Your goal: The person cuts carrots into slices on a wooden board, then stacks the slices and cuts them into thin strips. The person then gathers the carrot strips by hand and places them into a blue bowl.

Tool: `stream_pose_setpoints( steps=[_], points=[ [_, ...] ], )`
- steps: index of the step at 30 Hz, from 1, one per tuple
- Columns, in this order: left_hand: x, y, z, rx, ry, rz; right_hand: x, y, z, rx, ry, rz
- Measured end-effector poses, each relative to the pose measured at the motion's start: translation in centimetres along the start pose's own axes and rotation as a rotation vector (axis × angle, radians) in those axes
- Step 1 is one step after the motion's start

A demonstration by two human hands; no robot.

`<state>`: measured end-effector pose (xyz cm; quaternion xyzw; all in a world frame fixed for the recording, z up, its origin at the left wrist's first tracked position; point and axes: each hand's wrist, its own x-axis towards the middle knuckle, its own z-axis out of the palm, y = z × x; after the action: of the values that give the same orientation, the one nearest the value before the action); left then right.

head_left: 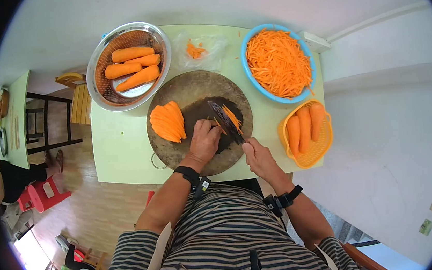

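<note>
On the round cutting board (170, 93), my right hand (261, 157) is closed around the handle of a dark-bladed knife (226, 121). My left hand (205, 141) lies just left of the blade, its fingers bent down over a small bit of carrot, mostly hidden beneath them. Thin carrot strips (232, 119) rest along the blade's right side. A fanned pile of carrot slices (168, 122) sits on the board's left part, apart from both hands.
A metal bowl (96, 97) with several whole carrots stands upper left. Behind the board lies a plastic bag (212, 46) with carrot scraps. To the right are a blue basin (250, 82) of shredded carrot and a yellow basket (327, 140) of carrots. Other people sit far left.
</note>
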<state>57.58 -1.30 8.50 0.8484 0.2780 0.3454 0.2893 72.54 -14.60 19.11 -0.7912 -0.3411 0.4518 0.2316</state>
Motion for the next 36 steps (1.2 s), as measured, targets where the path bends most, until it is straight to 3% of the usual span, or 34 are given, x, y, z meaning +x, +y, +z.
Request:
stream_pose_setpoints(
  steps=[21,36],
  points=[
    [0.2,-0.1,-0.4,-0.027,0.003,-0.001,-0.8,-0.7,-0.2,-0.021,-0.073,0.071],
    [-0.3,-0.1,0.4,-0.016,-0.016,-0.029,1.6,-0.3,1.2,-0.09,0.046,-0.099]
  ],
)
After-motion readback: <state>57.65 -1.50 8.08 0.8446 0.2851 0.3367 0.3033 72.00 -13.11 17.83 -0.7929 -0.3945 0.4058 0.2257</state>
